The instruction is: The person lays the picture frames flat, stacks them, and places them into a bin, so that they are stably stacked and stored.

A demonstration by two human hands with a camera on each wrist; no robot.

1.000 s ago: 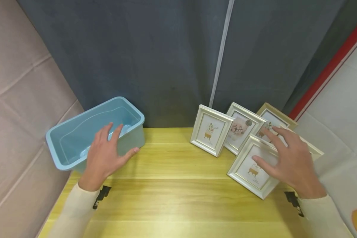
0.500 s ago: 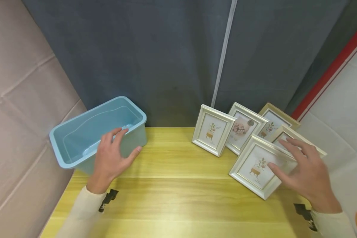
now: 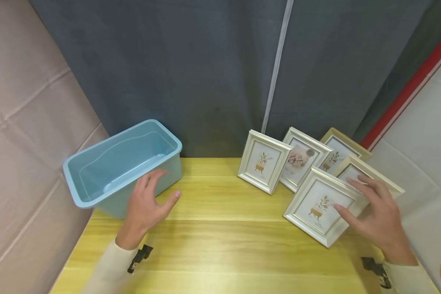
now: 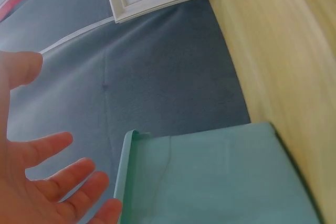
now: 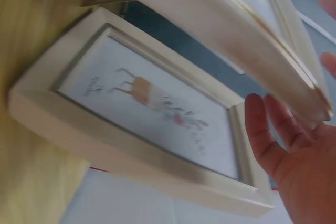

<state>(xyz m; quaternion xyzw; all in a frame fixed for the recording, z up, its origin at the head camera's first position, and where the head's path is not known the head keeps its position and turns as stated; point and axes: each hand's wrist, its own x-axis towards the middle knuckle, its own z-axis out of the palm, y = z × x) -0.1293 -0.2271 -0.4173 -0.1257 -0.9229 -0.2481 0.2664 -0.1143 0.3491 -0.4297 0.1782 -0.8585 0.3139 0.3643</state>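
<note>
The left hand (image 3: pixel 147 204) is held open, fingers relaxed, just beside the blue bin (image 3: pixel 123 165) at the tabletop's (image 3: pixel 220 241) left rear. The right hand (image 3: pixel 380 216) (also open, nothing gripped) is spread by the nearest white picture frame (image 3: pixel 321 206), which leans among four others.

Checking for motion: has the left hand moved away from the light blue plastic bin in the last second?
Yes. The left hand slid back off the light blue plastic bin, toward the wooden table's near edge.
</note>
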